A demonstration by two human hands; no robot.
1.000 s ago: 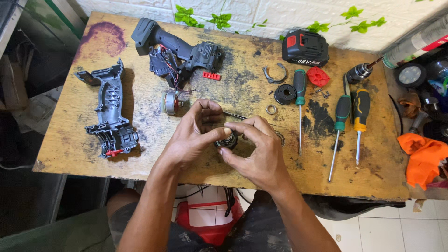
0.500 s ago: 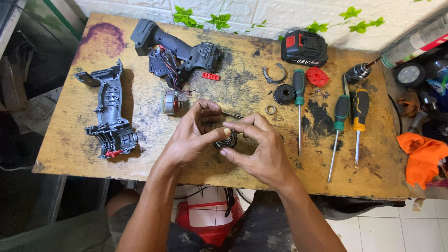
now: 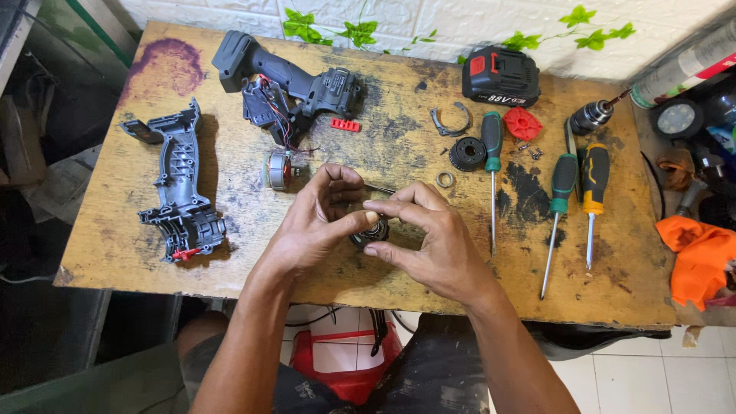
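Both hands meet over the middle of a worn wooden table (image 3: 138,253). My left hand (image 3: 318,218) and my right hand (image 3: 429,238) together grip a small dark round gear part (image 3: 371,232), fingertips pinched around it. Just left of the hands lies a small motor rotor (image 3: 277,169) with red wires. A dismantled drill body (image 3: 287,84) lies at the back left, and its empty grey shell half (image 3: 180,192) rests at the left.
Three screwdrivers (image 3: 491,165) (image 3: 558,207) (image 3: 592,188) lie to the right, near a black ring (image 3: 467,153), a washer (image 3: 445,179), a red cap (image 3: 523,123), a drill chuck (image 3: 590,116) and a battery pack (image 3: 501,75). An orange cloth (image 3: 701,257) hangs at the right edge.
The hands stay in the same spot; the fingers have shifted slightly around the round part. Nothing else on the table has moved.
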